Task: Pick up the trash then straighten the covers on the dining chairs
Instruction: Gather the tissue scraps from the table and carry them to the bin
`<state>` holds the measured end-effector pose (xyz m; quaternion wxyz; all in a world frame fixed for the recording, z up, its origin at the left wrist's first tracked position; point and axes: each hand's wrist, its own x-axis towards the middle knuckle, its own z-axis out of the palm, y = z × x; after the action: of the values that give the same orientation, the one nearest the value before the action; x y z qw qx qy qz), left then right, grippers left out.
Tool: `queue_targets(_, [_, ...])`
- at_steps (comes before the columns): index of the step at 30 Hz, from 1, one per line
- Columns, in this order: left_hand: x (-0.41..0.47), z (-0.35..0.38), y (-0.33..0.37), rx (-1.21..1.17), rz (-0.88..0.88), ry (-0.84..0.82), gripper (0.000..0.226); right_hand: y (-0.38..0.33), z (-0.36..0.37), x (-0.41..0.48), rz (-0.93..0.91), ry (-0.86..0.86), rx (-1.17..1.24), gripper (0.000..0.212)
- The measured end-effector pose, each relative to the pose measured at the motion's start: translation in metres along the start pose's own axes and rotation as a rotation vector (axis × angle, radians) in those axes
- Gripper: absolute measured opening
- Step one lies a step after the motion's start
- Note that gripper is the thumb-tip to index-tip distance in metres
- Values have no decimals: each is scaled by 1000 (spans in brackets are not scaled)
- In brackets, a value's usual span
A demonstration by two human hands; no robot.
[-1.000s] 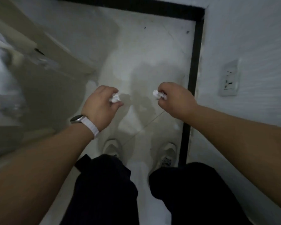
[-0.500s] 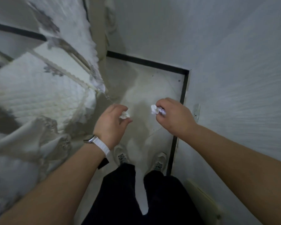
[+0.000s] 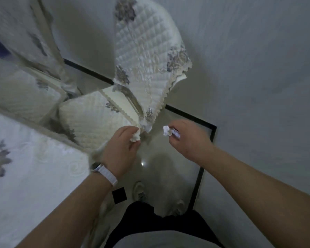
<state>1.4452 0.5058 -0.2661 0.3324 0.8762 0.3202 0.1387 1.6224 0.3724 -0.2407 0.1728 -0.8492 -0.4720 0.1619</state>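
1. Wall (image 3: pixel 258 68): pale, and it fills the right side. A black skirting strip (image 3: pixel 197 185) runs along its foot where it meets the floor (image 3: pixel 168 163).
2. Table (image 3: pixel 34 176): at lower left, under a white embroidered cloth.
3. Chair (image 3: pixel 89 120): stands just beyond the table, near the wall. A quilted cover (image 3: pixel 147 56) with floral patches hangs askew over the backrest, and one lower corner droops down to the left hand. A second covered chair (image 3: pixel 25 93) stands to its left.
4. Left hand (image 3: pixel 122 151): has a white-strapped watch (image 3: pixel 104 171) at the wrist. The fingers (image 3: pixel 131 129) are curled, with thumb and forefinger pinching a pale scrap (image 3: pixel 135 137). The scrap touches the drooping corner of the cover. It cannot be determined whether the scrap is crumpled paper or the cover's own trim.
5. Right hand (image 3: pixel 188 140): held over the floor, just right of the cover's corner and apart from it. The fingers (image 3: pixel 175 124) are curled tight round a paper wad (image 3: pixel 166 130). The white wad protrudes from the fingertips toward the left hand.
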Motion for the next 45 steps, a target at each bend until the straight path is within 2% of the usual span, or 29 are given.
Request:
queue_targets(5, [-7, -56, -10, 29, -10, 97, 37, -58, -18, 29, -128, 32, -20, 21])
queue_targets(10, [-16, -100, -21, 49, -80, 224, 33, -106, -20, 54, -250, -19, -19, 24])
queue_targets(19, [-42, -142, -16, 184, -301, 398, 31, -172, -22, 98, -513, -149, 36, 20])
queue_targets(25, [-79, -161, 10, 264, -536, 587, 31, -223, -28, 112, -770, -270, 70, 14])
queue_targets(28, [-103, -168, 21, 318, -640, 674, 32, -250, -29, 107, -896, -332, 114, 11])
queue_targets(32, [-139, -174, 40, 348, -752, 823, 30, -280, -25, 86, -1057, -403, 144, 27])
queue_targets(37, [-190, -172, 63, 363, -894, 973, 29, -312, -15, 48, -1221, -467, 153, 16])
queue_targets(45, [-284, -165, 81, 390, -1058, 1130, 28, -359, 12, -30, -1367, -581, 160, 13])
